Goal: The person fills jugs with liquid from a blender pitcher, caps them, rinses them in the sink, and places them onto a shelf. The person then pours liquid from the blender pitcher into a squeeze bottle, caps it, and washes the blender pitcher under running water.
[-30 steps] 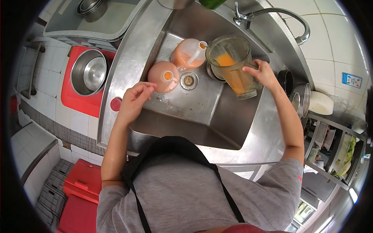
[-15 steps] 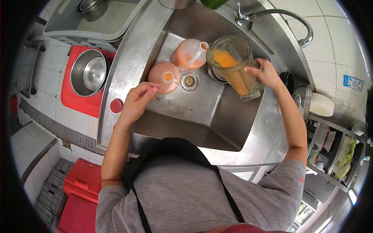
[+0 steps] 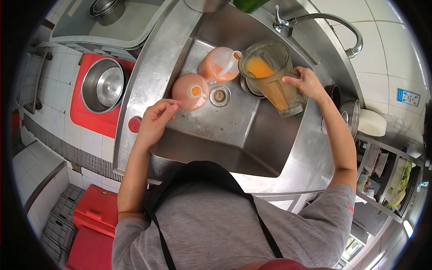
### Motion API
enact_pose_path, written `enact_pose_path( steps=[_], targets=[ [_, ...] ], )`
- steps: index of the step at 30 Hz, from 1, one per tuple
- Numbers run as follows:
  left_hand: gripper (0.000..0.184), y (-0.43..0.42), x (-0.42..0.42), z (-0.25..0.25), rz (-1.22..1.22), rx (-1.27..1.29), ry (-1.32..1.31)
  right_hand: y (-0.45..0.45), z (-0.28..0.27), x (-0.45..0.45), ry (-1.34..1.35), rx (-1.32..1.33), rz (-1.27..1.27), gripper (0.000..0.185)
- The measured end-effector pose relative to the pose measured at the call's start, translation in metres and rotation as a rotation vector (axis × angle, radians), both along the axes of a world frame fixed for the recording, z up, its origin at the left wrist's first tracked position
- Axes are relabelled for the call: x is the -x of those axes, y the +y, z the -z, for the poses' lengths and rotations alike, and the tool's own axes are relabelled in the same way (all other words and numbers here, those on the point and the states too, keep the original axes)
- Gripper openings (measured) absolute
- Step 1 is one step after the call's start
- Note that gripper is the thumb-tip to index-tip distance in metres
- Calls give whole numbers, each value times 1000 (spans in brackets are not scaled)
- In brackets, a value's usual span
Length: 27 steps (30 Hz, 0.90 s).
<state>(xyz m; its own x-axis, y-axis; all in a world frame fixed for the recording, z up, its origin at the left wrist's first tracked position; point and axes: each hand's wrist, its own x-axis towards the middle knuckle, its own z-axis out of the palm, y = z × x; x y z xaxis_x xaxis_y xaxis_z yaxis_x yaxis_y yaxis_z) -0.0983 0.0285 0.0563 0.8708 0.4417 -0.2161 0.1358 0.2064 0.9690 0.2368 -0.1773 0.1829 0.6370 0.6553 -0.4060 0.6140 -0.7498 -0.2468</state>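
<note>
My right hand [image 3: 306,84] is wrapped round the handle of a clear blender jug [image 3: 270,74], which is tilted over the sink [image 3: 220,130] with orange liquid inside. Left of the jug stand two translucent jugs of pinkish-orange liquid: one [image 3: 218,65] by its spout, the other [image 3: 189,92] nearer to me. Both have open necks. My left hand [image 3: 158,116] is beside the nearer jug, thumb and fingertips pressed together; what they pinch, if anything, is too small to make out. A red cap [image 3: 134,124] lies on the sink's left rim.
A curved faucet [image 3: 333,19] rises at the back right. Pots [image 3: 350,112] stand on the right ledge. A steel pot [image 3: 103,84] rests on a red surface at the left, below a grey tub [image 3: 135,33]. A metal bowl is partly hidden under the blender jug.
The blender jug has shifted slightly right and its orange liquid has moved within it, with my right hand still on the handle. My left hand has barely moved.
</note>
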Motion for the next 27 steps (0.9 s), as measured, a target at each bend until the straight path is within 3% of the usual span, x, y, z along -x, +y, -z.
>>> enact_pose_path(
  steps=[19, 20, 27],
  targets=[
    [19, 1, 1, -4, -27, 39, 17, 5, -6, -3, -1, 13, -17, 57],
    [28, 1, 1, -5, -40, 72, 34, 5, -6, -3, -1, 13, -17, 57],
    [29, 0, 0, -3, -42, 87, 38, 4, -4, -5, 14, 2, -10, 58]
  ],
)
